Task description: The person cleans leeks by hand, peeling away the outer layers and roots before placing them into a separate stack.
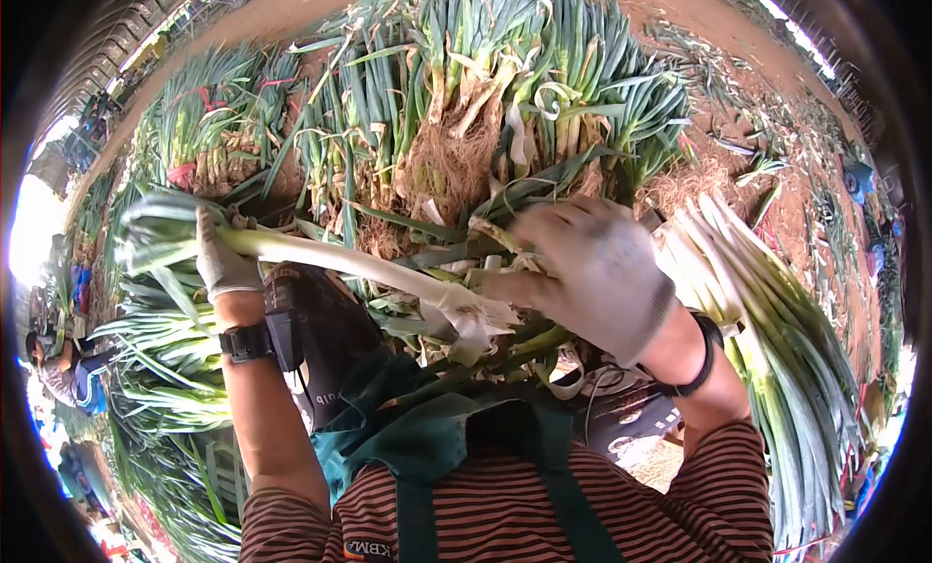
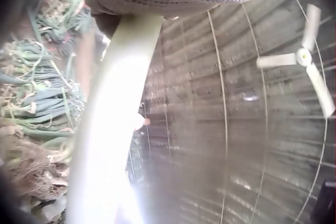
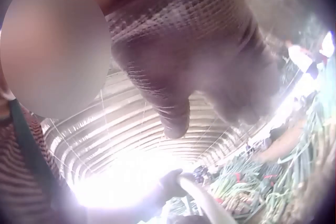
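My gloved left hand (image 1: 225, 260) grips a leek (image 1: 359, 263) near its green leaves. The thick white shank slants down to the right across my lap, its loose, peeling outer skin (image 1: 471, 315) at the lower end. In the left wrist view the pale shank (image 2: 107, 124) runs out from under the glove. Just above and right of that end is my gloved right hand (image 1: 607, 272), blurred, with thumb and fingers spread apart. The right wrist view shows the same hand (image 3: 194, 50) with nothing between its thumb and fingers.
Rooted leeks (image 1: 456, 126) are heaped in front, roots toward me. Cleaned leeks with white shanks (image 1: 767, 320) lie at my right, and more green leaves (image 1: 165, 369) lie at my left. Peeled scraps (image 1: 553, 345) cover the space between my legs. A person (image 1: 68, 374) sits at far left.
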Available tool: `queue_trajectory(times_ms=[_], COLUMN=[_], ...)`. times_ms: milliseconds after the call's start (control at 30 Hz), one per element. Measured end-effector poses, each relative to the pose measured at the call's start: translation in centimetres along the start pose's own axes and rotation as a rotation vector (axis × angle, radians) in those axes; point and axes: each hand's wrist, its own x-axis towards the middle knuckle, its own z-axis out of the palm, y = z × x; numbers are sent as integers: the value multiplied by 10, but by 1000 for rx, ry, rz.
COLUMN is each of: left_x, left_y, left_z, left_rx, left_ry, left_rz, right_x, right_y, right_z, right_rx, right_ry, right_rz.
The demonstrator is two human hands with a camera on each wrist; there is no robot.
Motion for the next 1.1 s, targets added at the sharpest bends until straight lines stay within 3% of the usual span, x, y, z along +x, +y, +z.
queue_trajectory(times_ms=[167, 233, 300, 333, 367, 400, 433, 500, 533, 600, 700, 733, 833, 933, 1033, 1100], left_x=[-58, -68, -81, -89, -93, -69, -99, -107, -119, -139, -146, -147, -141, -137, -126, -128], left_y=[45, 58, 71, 77, 81, 78, 76, 50, 32, -1, -22, -28, -32, -39, -43, -41], left_z=[105, 129, 152, 158, 161, 148, 140, 109, 101, 88, 88, 85, 88, 92, 89, 91], left_rx=[241, 378, 569, 541, 515, 477, 563, 913, 965, 1029, 943, 947, 997, 1023, 1057, 1086], left_ry=[-134, -374, -550, -595, -638, -926, -836, -1017, -1135, -1192, -1359, -1369, -1396, -1468, -1436, -1373], left_rz=[238, 249, 523, 560, 594, 614, 453, 492, 622, 475, 83, 114, -94, 82, -77, 152], right_x=[81, 115, 134, 137, 138, 137, 135, 131, 131, 133, 138, 137, 137, 140, 147, 155], right_y=[-35, -46, -42, -42, -37, -32, -30, -23, -20, -14, -2, 4, 23, 32, 45, 58], right_z=[37, 52, 57, 53, 44, 36, 26, 8, 3, 6, 19, 25, 42, 47, 59, 77], right_rx=[396, 693, 969, 889, 949, 977, 1068, 1248, 1264, 1345, 1509, 1550, 1643, 1677, 1534, 1556], right_ry=[72, -62, 42, 193, 150, 167, 158, 142, 136, 127, 124, 112, 124, 124, 141, 209], right_rz=[-76, 78, 149, 153, 140, 128, 195, 286, 287, 296, 313, 329, 370, 473, 481, 349])
